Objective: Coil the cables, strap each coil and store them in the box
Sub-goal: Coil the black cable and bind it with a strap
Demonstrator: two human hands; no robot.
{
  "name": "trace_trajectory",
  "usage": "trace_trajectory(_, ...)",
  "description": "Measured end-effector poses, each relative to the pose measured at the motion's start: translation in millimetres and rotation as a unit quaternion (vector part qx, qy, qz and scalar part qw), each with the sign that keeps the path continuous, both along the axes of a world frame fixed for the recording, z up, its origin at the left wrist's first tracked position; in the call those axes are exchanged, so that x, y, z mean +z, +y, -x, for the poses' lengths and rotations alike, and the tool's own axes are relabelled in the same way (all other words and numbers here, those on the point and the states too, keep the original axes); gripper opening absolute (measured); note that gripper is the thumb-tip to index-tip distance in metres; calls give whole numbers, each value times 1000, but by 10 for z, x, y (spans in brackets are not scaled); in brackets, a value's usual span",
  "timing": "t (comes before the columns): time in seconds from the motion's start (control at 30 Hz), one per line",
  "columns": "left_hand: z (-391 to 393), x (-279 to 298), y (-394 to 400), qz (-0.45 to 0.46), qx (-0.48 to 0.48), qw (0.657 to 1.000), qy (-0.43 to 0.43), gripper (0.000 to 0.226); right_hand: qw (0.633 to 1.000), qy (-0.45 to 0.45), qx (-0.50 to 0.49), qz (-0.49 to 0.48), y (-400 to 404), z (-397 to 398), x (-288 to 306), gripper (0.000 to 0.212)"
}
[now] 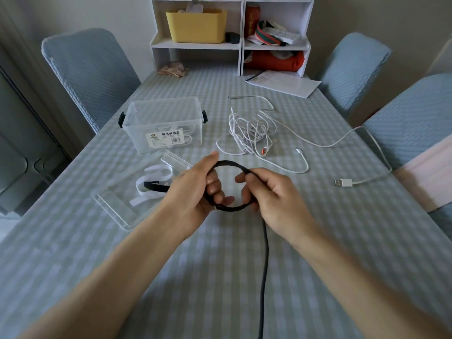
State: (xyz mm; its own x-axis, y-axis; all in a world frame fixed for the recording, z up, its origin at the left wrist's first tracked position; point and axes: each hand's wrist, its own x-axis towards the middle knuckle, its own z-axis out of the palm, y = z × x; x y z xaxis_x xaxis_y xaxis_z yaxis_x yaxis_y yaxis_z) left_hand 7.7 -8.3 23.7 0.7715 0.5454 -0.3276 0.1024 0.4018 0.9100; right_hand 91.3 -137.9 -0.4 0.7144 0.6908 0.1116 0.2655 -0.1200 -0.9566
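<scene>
checked counter [318, 216], blue-covered chairs far left [90, 77] and right [352, 67]. white shelf unit [242, 45] at far edge, holding yellow bin [198, 26] and red can [252, 19]. papers [283, 83] lying just beside it, near right.

Checked table [318, 241], blue-covered chairs [85, 74], white shelf unit [242, 45]
</scene>
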Motion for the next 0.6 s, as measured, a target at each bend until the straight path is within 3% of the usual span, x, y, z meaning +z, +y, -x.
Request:
trace_trajectory(0.1,22,9,-90,-156,-51,985,52,49,998,-55,-11,33,-28,-54,2,26)
trace_trajectory(0.27,31,-12,-141,-351,-105,925,98,42,985,-133,63,92,-67,-42,80,29)
trace_trajectory(0.33,22,-40,-136,-365,-103,921,84,42,990,-106,53,74,-65,-36,76,27)
trace_trajectory(0.47,-11,-77,-115,-325,-22,945,20,47,995,-20,42,89,-48,-32,90,15)
trace_trajectory(0.6,-21,-104,-88,-252,0,968,2,46,994,28,39,99,-28,-26,100,25)
